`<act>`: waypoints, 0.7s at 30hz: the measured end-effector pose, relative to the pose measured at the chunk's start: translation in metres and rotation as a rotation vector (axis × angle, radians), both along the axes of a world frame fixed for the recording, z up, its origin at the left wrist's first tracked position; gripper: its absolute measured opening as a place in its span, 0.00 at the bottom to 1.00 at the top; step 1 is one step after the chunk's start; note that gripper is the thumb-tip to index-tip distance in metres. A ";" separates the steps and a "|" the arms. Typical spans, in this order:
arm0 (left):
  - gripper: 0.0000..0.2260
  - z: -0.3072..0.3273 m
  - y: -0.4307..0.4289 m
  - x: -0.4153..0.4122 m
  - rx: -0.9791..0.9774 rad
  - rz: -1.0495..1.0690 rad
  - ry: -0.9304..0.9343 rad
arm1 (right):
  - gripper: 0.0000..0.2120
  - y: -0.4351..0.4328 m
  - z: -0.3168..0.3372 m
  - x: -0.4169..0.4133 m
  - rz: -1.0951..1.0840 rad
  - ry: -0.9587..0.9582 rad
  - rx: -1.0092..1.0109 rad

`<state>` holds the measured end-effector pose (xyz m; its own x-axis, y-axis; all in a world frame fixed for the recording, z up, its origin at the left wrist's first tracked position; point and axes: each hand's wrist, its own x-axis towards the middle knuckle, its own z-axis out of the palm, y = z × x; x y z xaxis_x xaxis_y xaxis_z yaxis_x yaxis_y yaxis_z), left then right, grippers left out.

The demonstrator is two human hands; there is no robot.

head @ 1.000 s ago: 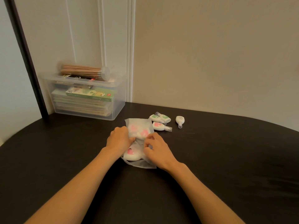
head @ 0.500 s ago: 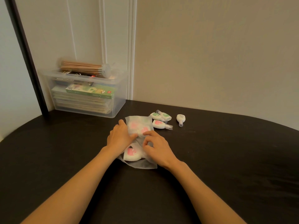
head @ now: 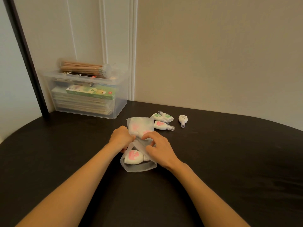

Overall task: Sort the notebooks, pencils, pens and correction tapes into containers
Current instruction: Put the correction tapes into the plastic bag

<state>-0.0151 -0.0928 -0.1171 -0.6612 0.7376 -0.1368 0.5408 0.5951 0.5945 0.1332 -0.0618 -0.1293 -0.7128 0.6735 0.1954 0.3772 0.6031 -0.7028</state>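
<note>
A frosted translucent pouch (head: pixel 140 126) lies on the dark table (head: pixel 229 161), with pink and green correction tapes showing through it. My left hand (head: pixel 122 138) grips the pouch's left side. My right hand (head: pixel 158 147) pinches its upper layer and lifts it. One white correction tape with a pink mark (head: pixel 133 158) lies in the open mouth at the near end. Three loose correction tapes (head: pixel 162 121) lie just right of the pouch, and a fourth one (head: pixel 183 120) lies further right.
A clear plastic box (head: pixel 86 94) stands at the back left against the wall, holding stacked notebooks and a green carton. A clear tube of wooden pencils (head: pixel 85 67) rests across its top. A dark vertical post (head: pixel 24 54) rises left of the box.
My right hand has pulled the pouch's upper layer up, so the mouth gapes wider and the pink-marked tape shows more. My left hand stays on the left side.
</note>
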 end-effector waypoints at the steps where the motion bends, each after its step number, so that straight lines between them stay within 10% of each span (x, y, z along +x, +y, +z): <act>1: 0.12 0.000 0.001 0.000 -0.011 -0.005 0.008 | 0.16 0.000 0.000 -0.001 0.002 -0.010 0.002; 13: 0.11 0.021 -0.054 0.004 0.416 -0.388 0.069 | 0.16 -0.012 0.003 0.032 0.069 0.052 -0.163; 21: 0.23 0.019 -0.085 0.032 0.095 -0.594 0.288 | 0.12 -0.031 -0.002 0.041 -0.042 -0.090 0.193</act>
